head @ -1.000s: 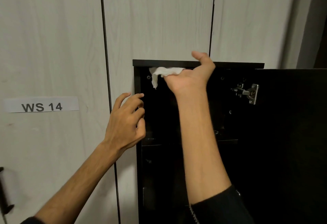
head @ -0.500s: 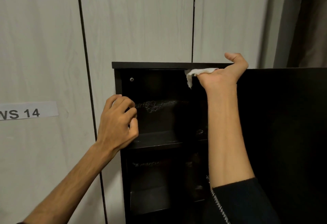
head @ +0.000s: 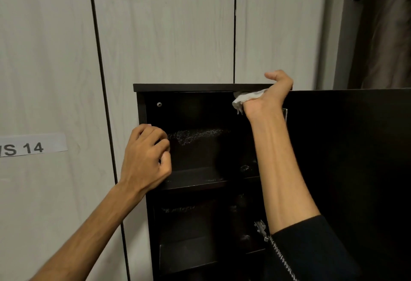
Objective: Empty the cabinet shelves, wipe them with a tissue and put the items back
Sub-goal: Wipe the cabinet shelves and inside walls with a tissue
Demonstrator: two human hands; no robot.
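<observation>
Two bare hands work at a narrow black cabinet (head: 142,138) whose door (head: 347,169) stands swung open to the right. The right hand (head: 266,100) is raised to the underside of the cabinet's top panel (head: 189,87), its fingers curled round a crumpled white tissue (head: 244,98) and pressing it up against that panel; the thumb sticks up above the panel's front edge. A corner of the tissue hangs down just left of the wrist. A dark sleeve (head: 311,251) with a light zigzag seam covers the lower forearm.

Below and to the left of that hand, the left hand (head: 146,158) sits at the cabinet's left front edge with its fingers loosely curled and nothing visible in them; whether the fingertips touch the edge I cannot tell. Directly right of the left hand, a pale dusty smear (head: 195,135) marks the back wall of the top compartment, and beneath it the upper shelf (head: 195,180) shows bare. A lower shelf (head: 189,256) sits further down, dim. A metal hinge (head: 261,229) shows just left of the right sleeve, and a small screw head (head: 159,104) sits above the left hand. Far left of the left hand, a white label (head: 33,145) reading "S 14" is stuck on a pale wood-grain wall panel (head: 166,25).
</observation>
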